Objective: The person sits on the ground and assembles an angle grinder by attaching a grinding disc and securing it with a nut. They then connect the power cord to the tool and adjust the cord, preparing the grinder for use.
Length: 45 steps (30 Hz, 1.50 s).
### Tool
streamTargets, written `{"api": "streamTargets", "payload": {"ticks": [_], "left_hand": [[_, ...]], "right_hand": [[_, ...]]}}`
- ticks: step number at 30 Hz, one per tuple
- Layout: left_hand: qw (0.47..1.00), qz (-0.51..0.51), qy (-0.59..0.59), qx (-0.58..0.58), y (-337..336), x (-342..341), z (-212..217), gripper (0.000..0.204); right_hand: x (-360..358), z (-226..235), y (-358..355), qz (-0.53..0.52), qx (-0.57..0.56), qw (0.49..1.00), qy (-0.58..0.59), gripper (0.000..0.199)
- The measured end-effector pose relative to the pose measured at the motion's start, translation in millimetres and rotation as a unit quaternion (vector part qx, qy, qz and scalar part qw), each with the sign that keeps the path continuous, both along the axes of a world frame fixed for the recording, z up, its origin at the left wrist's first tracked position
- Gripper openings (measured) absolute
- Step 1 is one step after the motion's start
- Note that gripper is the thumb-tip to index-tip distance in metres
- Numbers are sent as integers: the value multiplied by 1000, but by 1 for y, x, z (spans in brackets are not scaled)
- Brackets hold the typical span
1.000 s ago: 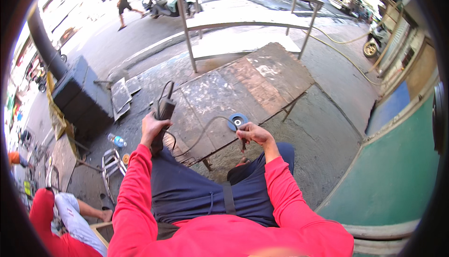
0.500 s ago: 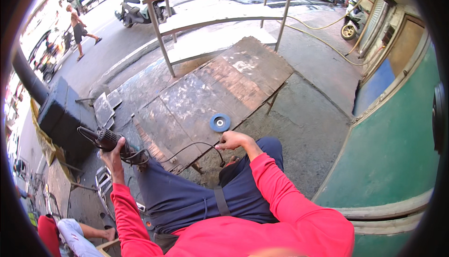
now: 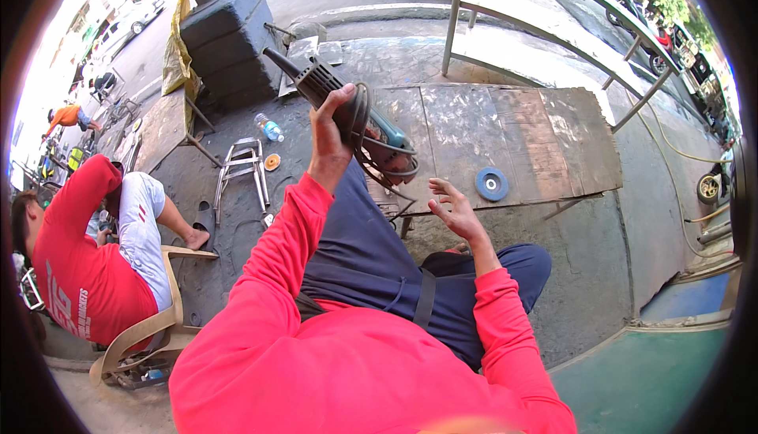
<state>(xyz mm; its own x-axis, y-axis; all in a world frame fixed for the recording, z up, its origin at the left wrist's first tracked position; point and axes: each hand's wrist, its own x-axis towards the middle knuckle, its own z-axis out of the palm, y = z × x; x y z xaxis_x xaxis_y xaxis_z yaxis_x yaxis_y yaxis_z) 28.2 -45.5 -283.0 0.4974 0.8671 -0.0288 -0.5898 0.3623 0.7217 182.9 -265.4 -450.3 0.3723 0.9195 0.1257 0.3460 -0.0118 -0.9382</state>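
My left hand grips an angle grinder, raised with its dark handle end pointing up and left. The tool's teal section leans toward the low wooden table. Loops of black cord wrap around the grinder, and one strand trails toward my right hand. That hand is open, palm partly turned inward, with its fingers spread and nothing in them. Beside it, a round blue disc with a metal centre lies flat near the front edge of the wooden table.
At the left, a person in a red shirt sits on a plastic chair. A metal frame, a bottle and an orange disc lie on the ground. Beyond stand a dark block and a metal rack.
My view has swung left, bringing the seated person fully into sight. The grinder is higher and nearer my front, with more cord around it. My right hand's fingers, closed near the cord before, have spread.
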Motion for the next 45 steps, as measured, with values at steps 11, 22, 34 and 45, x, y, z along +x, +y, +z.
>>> {"api": "streamTargets", "payload": {"ticks": [11,22,34,45], "left_hand": [[996,-14,-69,-52,-50,58,14,18],[970,-231,-47,53,-73,36,-8,31],[986,39,83,136,-36,-12,-21,18],[925,274,4,264,13,-46,47,20]], "right_hand": [[-14,20,-16,300,-42,911,280,69],[49,-1,-23,-160,1,960,229,15],[125,-11,-105,-439,142,807,369,8],[22,-17,-36,244,-353,902,-43,61]]}}
